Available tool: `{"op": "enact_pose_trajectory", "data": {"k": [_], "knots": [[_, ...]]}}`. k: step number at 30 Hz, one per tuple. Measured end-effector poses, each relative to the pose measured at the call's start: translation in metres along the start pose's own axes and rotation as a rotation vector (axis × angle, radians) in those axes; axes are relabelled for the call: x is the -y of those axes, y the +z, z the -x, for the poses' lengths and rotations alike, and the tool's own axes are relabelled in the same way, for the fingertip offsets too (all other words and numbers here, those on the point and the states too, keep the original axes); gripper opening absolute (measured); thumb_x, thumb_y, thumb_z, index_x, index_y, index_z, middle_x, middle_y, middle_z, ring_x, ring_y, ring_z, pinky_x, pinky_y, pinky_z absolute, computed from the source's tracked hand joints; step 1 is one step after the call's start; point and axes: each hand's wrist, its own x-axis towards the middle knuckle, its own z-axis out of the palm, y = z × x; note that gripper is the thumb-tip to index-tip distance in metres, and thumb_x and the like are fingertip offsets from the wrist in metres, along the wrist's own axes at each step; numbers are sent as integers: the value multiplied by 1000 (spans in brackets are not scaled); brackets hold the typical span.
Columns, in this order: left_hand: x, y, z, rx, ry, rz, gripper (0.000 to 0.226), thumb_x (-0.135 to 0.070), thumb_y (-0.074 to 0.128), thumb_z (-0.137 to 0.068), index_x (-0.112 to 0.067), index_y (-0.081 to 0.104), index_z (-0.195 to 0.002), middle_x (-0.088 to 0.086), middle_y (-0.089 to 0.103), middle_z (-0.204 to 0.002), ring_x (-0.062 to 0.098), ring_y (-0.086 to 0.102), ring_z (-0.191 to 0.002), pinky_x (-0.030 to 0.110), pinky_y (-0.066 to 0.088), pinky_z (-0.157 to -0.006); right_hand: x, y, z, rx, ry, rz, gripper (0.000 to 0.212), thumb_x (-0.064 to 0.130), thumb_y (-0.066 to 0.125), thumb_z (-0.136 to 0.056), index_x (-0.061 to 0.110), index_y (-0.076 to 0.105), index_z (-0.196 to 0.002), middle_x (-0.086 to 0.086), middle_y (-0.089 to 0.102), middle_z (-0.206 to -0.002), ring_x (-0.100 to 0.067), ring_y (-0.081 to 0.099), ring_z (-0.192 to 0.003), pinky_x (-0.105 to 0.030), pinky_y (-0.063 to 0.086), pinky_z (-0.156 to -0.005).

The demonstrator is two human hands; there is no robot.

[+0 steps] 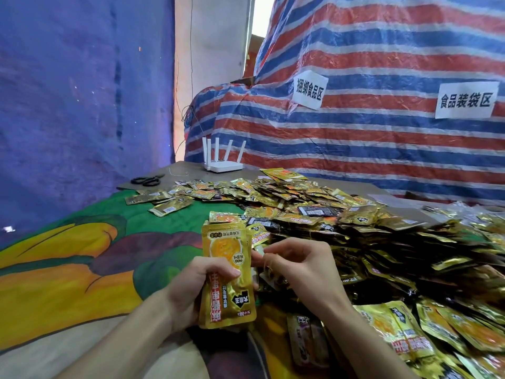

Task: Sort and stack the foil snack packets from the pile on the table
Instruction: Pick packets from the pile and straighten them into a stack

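Left hand fingers grip packet stack; right hand pinches packet (edge showing).

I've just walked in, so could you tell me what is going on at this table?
A person is sorting gold foil packets. Their left hand grips a small stack upright. The right hand pinches another packet beside it. The large pile lies on the table to the right; scissors and a router sit at its far edge.
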Motion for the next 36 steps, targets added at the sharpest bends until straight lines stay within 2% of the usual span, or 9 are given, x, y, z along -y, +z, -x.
{"op": "enact_pose_trajectory", "data": {"k": [7,12,18,23,26,28,30,32,36], "knots": [[0,1,5,136,-26,-43,48,-12,71,-60,-9,75,-108,25,70,-92,35,70,-81,41,58,-74,1,5,2,-110,11,0,9,7,77,-84,13,73,-78,6,73,-67,-5,70,-61,-18,53,-56],[0,3,8,275,-61,57,44,-7,65,-70,-5,70,-114,21,67,-99,33,66,-86,43,54,-81,0,2,0,-32,128,-96,8,8,79,-84,11,74,-77,-8,72,-69,-19,68,-61,-28,58,-56],[-10,-2,6,259,137,464,40,3,49,-80,4,62,-118,19,61,-99,30,62,-88,45,50,-88,11,-18,-5,479,278,-605,12,17,83,-71,8,74,-74,-19,66,-90,-24,62,-79,-29,52,-72],[-4,1,3,236,131,471,41,4,45,-81,4,60,-119,19,59,-98,31,60,-88,45,48,-89,14,-17,-3,483,266,-1102,17,18,76,-59,8,65,-67,-10,60,-74,-28,65,-86,-39,48,-95],[-3,1,0,226,114,485,39,5,50,-78,4,64,-115,19,60,-93,30,61,-83,45,52,-84,14,-17,-2,414,252,-1237,23,11,77,-61,4,76,-83,0,51,-59,-18,58,-60,-38,56,-82],[-2,0,-1,226,117,475,38,5,57,-73,5,66,-110,18,61,-91,29,62,-79,45,54,-80,14,-11,-2,415,269,-1227,40,3,81,-67,6,78,-107,1,57,-64,-12,55,-52,-34,60,-70],[0,-3,-4,189,99,417,41,3,66,-65,3,71,-106,20,66,-92,31,65,-77,44,56,-76,14,-1,-2,394,278,-1136,41,-2,70,-82,12,74,-120,-7,74,-91,-16,65,-58,-31,61,-63],[2,-5,-7,82,69,390,44,0,66,-62,0,73,-105,23,67,-97,35,67,-79,45,57,-76,13,4,-2,304,268,-1000,45,-6,59,-86,16,71,-123,-19,74,-113,-26,72,-70,-30,61,-59],[-4,-11,-12,-217,189,494,33,-10,56,-70,-9,81,-91,21,73,-105,38,73,-84,50,61,-73,8,6,-1,114,185,-676,48,-9,65,-88,20,70,-125,-14,76,-110,-33,76,-83,-31,61,-61]]}}
